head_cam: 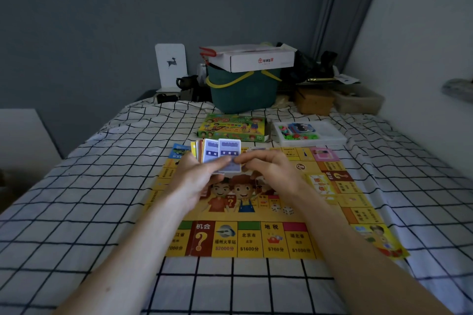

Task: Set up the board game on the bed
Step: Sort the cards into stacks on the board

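1. Head view: the game board [256, 235] lies flat and open on the bed [76, 212], which has a white sheet with black grid lines. The near edge of the board runs left to right just in front of the person, and the board stretches away from them.

2. Head view: both hands are raised above the middle of the board. The left hand [202, 174] grips a fan of cards [217, 153] from below, with the cards standing upright and their faces toward the camera.

3. Head view: the right hand [268, 169] pinches the front card [229, 155] at its lower edge, thumb and forefinger meeting the left thumb there. Its other fingers are partly hidden, so I cannot say how they lie.

4. Head view: the long axis of the front card points up and away from the person. The right hand is the nearer one to it, so I judge the next move is to draw this card to the right and lay it on or beside the board.

5. Head view: two dice [282, 209] rest on the board, just below the right wrist. Behind the far edge of the board lie the game box [231, 128] and a white tray [309, 132] with small pieces, well apart from the hands.

6. Head view: further back stand a green basket [243, 92] and a white carton [253, 57] on top of it.
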